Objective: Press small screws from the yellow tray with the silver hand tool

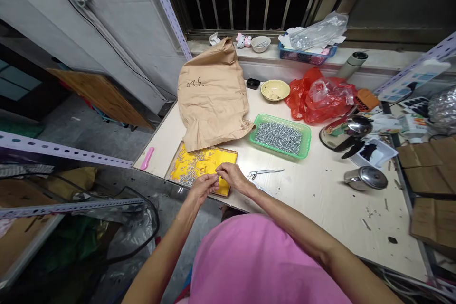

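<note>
My left hand (204, 187) and my right hand (231, 175) meet over the front of a shallow yellow-bottomed tray (224, 156). Fingers of both are pinched together, almost touching; whatever lies between them is too small to make out. Small silvery metal pieces (190, 171), like pins or screws, are scattered over the tray's left and middle. Across its back edge lies the mouth of a large brown paper bag (213, 97). Right of my right hand, a metal hand tool like scissors or pliers (265, 171) rests on the table. Beyond it stands a green plastic basket (304, 149) full of similar metal pieces.
A pink-handled object (147, 158) lies at the table's left corner. Farther back are a yellow bowl (275, 90) and red plastic bags (313, 97). On the right stand a metal kettle (344, 133), a lidded steel cup (366, 178) and a white tray (381, 154).
</note>
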A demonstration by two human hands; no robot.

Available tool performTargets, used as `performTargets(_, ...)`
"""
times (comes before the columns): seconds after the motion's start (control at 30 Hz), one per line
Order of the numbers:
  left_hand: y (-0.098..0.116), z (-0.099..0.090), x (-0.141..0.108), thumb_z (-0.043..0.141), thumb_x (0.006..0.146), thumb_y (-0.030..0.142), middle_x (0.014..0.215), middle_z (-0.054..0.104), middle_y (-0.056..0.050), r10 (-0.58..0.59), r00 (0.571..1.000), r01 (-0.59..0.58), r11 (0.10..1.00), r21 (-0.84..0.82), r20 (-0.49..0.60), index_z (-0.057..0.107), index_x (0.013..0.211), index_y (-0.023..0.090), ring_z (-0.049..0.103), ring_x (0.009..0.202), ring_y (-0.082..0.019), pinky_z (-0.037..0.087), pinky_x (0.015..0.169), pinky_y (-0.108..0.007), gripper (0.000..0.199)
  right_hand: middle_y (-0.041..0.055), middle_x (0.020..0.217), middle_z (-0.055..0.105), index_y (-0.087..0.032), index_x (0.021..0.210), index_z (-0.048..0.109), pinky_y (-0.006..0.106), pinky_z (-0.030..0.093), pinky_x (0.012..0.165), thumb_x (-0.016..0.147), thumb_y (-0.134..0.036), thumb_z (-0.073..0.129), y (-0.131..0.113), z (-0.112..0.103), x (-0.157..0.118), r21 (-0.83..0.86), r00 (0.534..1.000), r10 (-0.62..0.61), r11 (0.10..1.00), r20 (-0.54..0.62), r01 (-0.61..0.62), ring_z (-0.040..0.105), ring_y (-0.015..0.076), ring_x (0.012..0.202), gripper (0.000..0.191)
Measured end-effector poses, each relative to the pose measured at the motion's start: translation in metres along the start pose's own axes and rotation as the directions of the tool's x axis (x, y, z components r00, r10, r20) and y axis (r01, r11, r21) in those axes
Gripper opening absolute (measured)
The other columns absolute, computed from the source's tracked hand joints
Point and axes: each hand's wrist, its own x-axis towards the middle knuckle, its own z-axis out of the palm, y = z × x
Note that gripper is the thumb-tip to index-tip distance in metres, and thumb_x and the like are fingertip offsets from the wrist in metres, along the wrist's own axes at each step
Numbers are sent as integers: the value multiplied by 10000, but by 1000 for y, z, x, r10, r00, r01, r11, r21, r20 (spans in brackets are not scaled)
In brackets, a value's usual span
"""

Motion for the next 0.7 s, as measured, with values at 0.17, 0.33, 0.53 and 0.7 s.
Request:
performTargets(0.17, -1, -16, -3, 794, 627, 309, 624, 627, -7, 16, 997, -19, 999, -47, -79, 622, 747, 124, 580, 524, -79, 519, 545, -200, 280, 110, 1172, 626, -172, 1189, 597, 301, 438, 910, 877, -229, 574, -3, -5, 7, -152, 995, -82, 984, 48, 89, 579, 184, 1074, 318)
performTargets(0.33, -15, -9, 13, 705, 677, 356, 614, 620, 10, 167, 978, -130, 958, 255, -127, 609, 718, 149, 602, 531, -117, 513, 539, -231, 233, 79, 1085, 657, -199, 1224, 589, 284, 443, 878, 905, -221, 528, 24, -30, -27, -191, 1000, 9, 981, 4, -9, 614, 166, 979, 326)
performTargets(0.53, -23, -4, 50, 558, 750, 223, 551, 597, 1, 417, 904, -206, 618, 759, -95, 587, 620, 176, 596, 509, -135, 483, 582, -237, 141, 65, 994, 659, -188, 1107, 635, 271, 453, 806, 933, -207, 462, 70, -52, -118, -327, 944, 315, 885, -99, -330, 616, 175, 930, 246)
performTargets(0.7, -29, 23, 56, 585, 750, 253, 616, 630, -1, 213, 977, -167, 803, 572, -14, 617, 735, 163, 603, 512, -127, 501, 516, -228, 96, 70, 1072, 587, -207, 1214, 558, 242, 466, 727, 914, -190, 500, 89, -45, -156, -490, 926, 362, 791, -106, -365, 610, 161, 898, 306)
